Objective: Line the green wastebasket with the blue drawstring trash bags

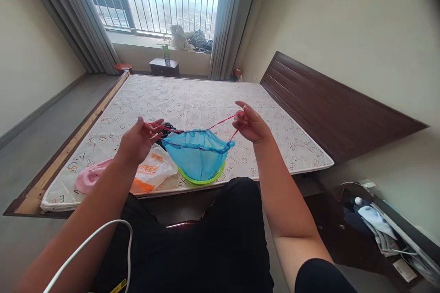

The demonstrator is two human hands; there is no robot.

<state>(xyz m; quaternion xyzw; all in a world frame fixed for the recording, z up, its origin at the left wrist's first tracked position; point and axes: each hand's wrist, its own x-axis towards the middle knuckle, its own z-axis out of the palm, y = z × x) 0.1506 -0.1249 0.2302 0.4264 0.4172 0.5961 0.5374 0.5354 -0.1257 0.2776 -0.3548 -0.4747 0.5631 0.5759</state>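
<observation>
A blue mesh drawstring bag (pixel 196 158) hangs between my hands, its mouth facing up and its red cord (pixel 223 122) pulled out to both sides. My left hand (pixel 140 139) holds the cord's left loop with the fingers curled. On the right, my right hand (pixel 251 122) pinches the other loop, raised a little higher. Directly beneath and behind the bag is a lime-green basin (pixel 202 182), largely covered by it. A white plastic bag with orange print (pixel 156 167) lies beside my left wrist, and something black (pixel 169 127) shows behind my left fingers.
Everything rests on a bare mattress (pixel 192 96) with printed letters. A pink fluffy item (pixel 90 177) lies at its left front. The dark headboard (pixel 330 100) stands right; a nightstand with folded clothes (pixel 378 224) is at lower right. A white cable (pixel 99 229) crosses my left arm.
</observation>
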